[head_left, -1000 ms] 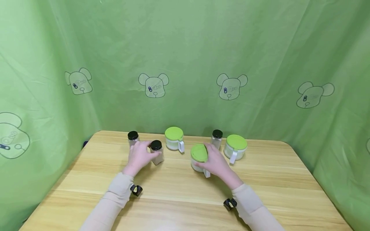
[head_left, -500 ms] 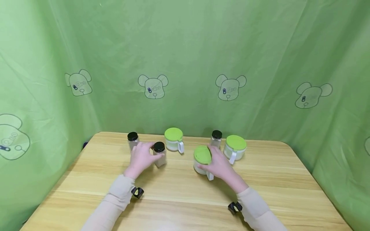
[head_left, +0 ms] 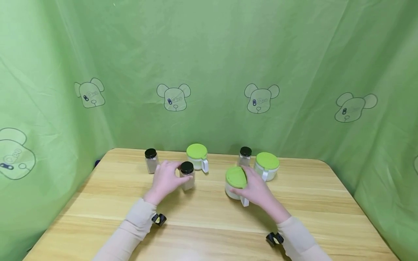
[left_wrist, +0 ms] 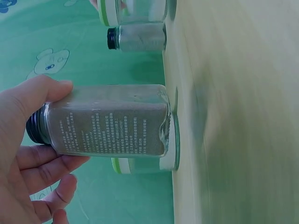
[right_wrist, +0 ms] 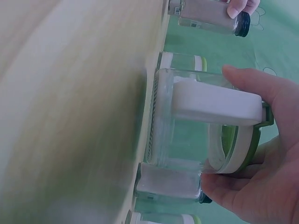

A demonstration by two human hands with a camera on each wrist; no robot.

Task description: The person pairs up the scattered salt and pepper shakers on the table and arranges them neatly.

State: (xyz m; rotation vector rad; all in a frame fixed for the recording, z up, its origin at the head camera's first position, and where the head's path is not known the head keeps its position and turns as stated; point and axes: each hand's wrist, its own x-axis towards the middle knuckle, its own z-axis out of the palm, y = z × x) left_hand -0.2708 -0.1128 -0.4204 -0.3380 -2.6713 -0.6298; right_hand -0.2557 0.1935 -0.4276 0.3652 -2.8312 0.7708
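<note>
The left hand point(head_left: 164, 179) pinched the black-capped jar point(left_wrist: 107, 126) between thumb and fingers, jar upright, over the front of the second green-lidded container point(head_left: 197, 156). The right hand point(head_left: 258, 189) gripped the green-lidded container point(head_left: 233, 180) around its lid and upper wall, handle toward the wearer. Contact between either held base and the table point(head_left: 209, 228) could not be determined. A second black-capped jar point(head_left: 151, 164) stood behind the left hand

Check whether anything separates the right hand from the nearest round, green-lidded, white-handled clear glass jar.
Nothing visible does: the right hand grips the green-lidded jar directly. A square, black-capped clear glass jar stands behind that jar, not between them.
</note>
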